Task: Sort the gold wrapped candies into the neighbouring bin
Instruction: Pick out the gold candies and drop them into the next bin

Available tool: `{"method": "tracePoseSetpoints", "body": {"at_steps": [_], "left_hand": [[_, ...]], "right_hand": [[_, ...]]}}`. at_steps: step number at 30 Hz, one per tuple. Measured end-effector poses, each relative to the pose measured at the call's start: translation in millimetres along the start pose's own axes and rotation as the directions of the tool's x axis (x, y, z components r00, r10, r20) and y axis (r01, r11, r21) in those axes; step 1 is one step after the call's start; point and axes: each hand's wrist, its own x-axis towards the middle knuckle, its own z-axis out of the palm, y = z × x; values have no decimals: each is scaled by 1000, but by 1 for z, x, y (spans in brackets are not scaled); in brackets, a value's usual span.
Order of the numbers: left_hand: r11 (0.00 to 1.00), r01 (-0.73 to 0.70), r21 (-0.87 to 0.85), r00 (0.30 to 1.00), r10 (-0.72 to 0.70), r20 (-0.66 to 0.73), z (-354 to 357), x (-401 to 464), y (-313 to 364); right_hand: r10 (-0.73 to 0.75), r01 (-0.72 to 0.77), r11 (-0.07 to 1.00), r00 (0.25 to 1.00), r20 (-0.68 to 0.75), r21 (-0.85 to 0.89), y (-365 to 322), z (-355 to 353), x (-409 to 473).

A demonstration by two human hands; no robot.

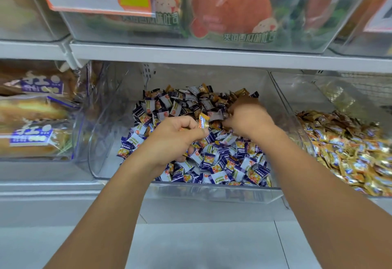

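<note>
The left hand (176, 135) pinches a gold candy (203, 121) in curled fingers above the middle bin (212, 192) of mixed purple and gold sweets. The right hand (246, 116) digs into the pile, blurred, so I cannot tell its grasp. The neighbouring bin (297, 99) at right holds gold candies.

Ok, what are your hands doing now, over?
Left hand pinches one gold candy over the middle bin. Right hand digging in the pile, blurred. Gold bin right, nothing blocking.

I see a grey shelf (63, 186) carrying three clear bins: bread bin (80, 141) at nine o'clock, mixed-candy bin (212, 192) centre, gold-candy bin (297, 99) at three.
</note>
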Motion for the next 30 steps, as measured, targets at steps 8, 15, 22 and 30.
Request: {"method": "tracePoseSetpoints", "body": {"at_steps": [8, 15, 22, 30], "left_hand": [[999, -19, -42, 993, 24, 116, 11, -14, 22], [972, -206, 113, 931, 160, 327, 89, -18, 100], [994, 9, 112, 921, -52, 385, 181, 24, 146], [993, 81, 85, 938, -105, 331, 198, 43, 141]], "right_hand": [[-179, -29, 572, 971, 159, 820, 34, -62, -114], [123, -192, -14, 974, 192, 981, 118, -76, -127], [74, -250, -534, 938, 339, 808, 178, -68, -116], [165, -198, -500, 934, 318, 843, 208, -72, -113]]}}
